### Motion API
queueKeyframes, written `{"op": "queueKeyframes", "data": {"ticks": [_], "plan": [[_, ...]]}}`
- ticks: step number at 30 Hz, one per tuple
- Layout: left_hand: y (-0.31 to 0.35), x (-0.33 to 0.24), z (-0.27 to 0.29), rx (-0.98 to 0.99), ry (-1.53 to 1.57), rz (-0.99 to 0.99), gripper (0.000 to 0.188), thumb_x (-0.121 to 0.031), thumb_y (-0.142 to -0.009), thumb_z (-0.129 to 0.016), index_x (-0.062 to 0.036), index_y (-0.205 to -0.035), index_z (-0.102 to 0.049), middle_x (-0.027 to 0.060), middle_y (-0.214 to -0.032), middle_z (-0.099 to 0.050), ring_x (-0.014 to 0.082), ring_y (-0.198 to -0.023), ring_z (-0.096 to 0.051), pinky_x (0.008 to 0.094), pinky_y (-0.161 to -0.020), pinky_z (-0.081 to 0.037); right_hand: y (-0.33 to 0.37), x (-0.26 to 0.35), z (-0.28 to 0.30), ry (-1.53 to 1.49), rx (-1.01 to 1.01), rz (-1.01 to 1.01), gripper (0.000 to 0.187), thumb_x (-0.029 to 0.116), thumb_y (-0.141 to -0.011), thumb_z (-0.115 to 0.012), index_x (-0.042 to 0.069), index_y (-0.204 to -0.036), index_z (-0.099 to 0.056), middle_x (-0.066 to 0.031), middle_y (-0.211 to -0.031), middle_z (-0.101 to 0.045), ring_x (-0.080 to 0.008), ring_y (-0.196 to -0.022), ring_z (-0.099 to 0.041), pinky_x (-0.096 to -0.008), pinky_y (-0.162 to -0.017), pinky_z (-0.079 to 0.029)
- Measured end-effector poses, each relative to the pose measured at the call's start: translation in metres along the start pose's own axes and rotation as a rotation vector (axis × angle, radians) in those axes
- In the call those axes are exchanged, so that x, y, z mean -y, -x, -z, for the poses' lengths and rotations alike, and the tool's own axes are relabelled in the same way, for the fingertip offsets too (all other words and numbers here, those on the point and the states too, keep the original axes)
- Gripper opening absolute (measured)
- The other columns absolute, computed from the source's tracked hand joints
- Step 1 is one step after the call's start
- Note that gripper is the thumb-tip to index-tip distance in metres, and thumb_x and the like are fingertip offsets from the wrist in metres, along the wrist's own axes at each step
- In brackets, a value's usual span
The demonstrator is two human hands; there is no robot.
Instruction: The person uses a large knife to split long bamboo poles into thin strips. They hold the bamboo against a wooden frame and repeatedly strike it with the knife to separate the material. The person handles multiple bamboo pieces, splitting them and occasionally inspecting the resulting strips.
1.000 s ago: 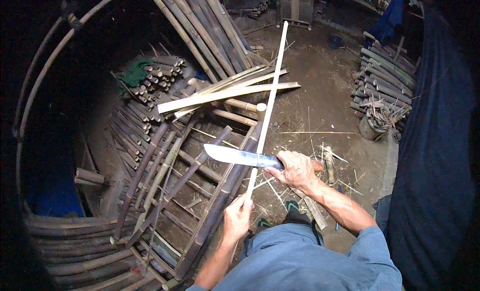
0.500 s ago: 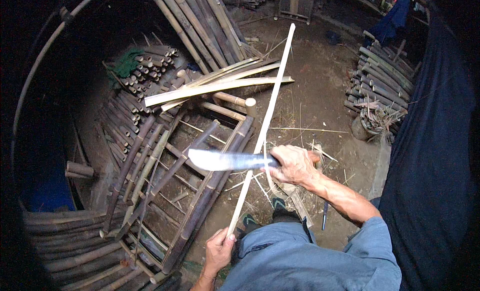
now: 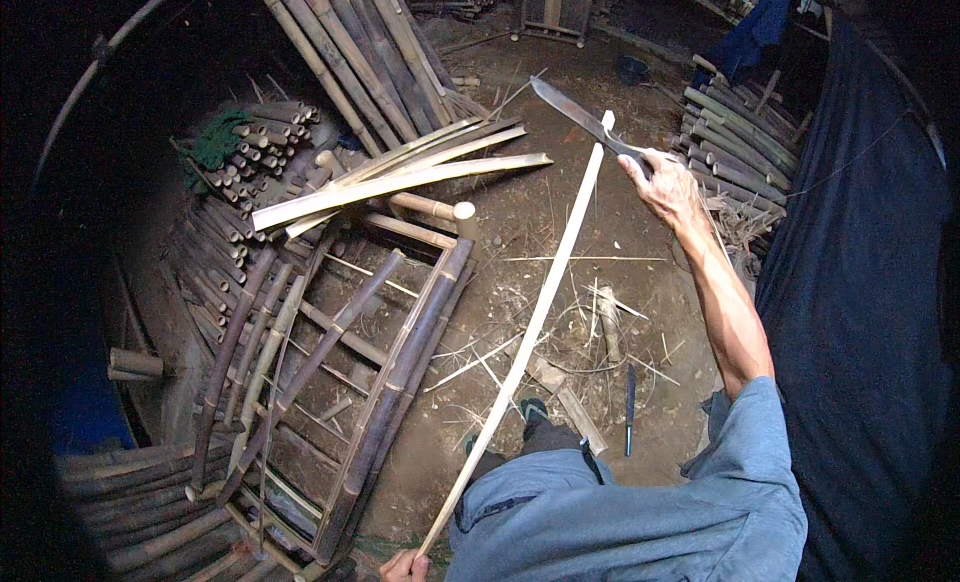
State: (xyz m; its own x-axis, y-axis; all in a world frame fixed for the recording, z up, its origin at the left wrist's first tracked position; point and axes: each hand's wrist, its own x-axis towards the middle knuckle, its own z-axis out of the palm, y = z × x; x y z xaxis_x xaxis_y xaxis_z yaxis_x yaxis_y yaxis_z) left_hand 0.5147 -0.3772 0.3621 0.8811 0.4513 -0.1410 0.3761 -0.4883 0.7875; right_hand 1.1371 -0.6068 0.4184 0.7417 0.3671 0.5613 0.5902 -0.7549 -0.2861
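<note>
My right hand (image 3: 664, 187) is stretched far forward, its fingers closed round the handle of a machete (image 3: 570, 107). The blade points up and to the left and crosses the far end of a long, pale bamboo strip (image 3: 535, 332). I cannot tell whether edge and strip touch. At the bottom edge, my left hand (image 3: 404, 566) grips the near end of that strip, partly cut off by the picture. The strip slants from there up to the machete, passing over my legs and the littered ground. A thin dark knife or tool (image 3: 630, 410) lies on the ground at right.
A dark bamboo frame (image 3: 388, 387) stands to the left, with split bamboo pieces (image 3: 400, 187) over its far end. Stacked bamboo poles (image 3: 225, 247) lie beyond it, another pile (image 3: 735, 142) at far right. A dark cloth (image 3: 860, 312) hangs along the right side.
My right hand has moved forward and right with the machete, from mid-strip to the far end. My left hand has drawn back toward the bottom edge, pulling the strip nearer.
</note>
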Motion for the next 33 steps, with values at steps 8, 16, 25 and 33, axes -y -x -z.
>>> {"op": "queueKeyframes", "data": {"ticks": [8,16,25,33], "plan": [[0.0,0.024,0.004,-0.05,-0.202,-0.046,0.021,-0.01,-0.094,-0.052,0.004,-0.084,-0.063,0.0204,-0.071,-0.056,0.039,-0.063,-0.055,0.0446,-0.057,-0.044,0.019,0.024,-0.01,-0.01,0.193,0.432,0.043,0.051,-0.082,-0.066,0.008,-0.086,-0.062,-0.0154,-0.077,-0.065,-0.038,-0.076,-0.065,-0.045,-0.065,-0.051],[-0.032,0.049,-0.004,0.129,0.033,0.105,0.022,-0.01,-0.092,-0.053,0.0053,-0.101,-0.066,0.0098,-0.066,-0.06,0.0162,-0.056,-0.056,0.0319,-0.054,-0.045,0.017,-0.008,0.022,-0.227,-0.082,-0.293,0.064,0.065,-0.089,-0.049,0.003,-0.091,-0.064,-0.0178,-0.079,-0.064,-0.0304,-0.077,-0.064,-0.0415,-0.068,-0.049],[-0.197,-0.107,-0.057,0.144,0.535,0.188,0.035,-0.02,-0.099,-0.049,0.0001,-0.127,-0.057,-0.0011,-0.061,-0.053,0.0058,-0.051,-0.047,0.0226,-0.046,-0.039,0.158,0.154,-0.023,-0.357,0.237,0.344,0.049,0.056,-0.077,-0.068,0.008,-0.081,-0.06,-0.0123,-0.071,-0.059,-0.0289,-0.063,-0.061,-0.0418,-0.06,-0.051],[-0.132,-0.075,-0.043,0.17,0.452,0.213,0.038,-0.025,-0.098,-0.052,-0.0011,-0.126,-0.059,0.0018,-0.06,-0.054,0.0068,-0.048,-0.048,0.0233,-0.044,-0.038,0.081,0.091,-0.019,-0.215,0.07,0.009,0.05,0.057,-0.087,-0.057,0.006,-0.087,-0.057,-0.0177,-0.074,-0.063,-0.0362,-0.071,-0.066,-0.0463,-0.06,-0.052]]}}
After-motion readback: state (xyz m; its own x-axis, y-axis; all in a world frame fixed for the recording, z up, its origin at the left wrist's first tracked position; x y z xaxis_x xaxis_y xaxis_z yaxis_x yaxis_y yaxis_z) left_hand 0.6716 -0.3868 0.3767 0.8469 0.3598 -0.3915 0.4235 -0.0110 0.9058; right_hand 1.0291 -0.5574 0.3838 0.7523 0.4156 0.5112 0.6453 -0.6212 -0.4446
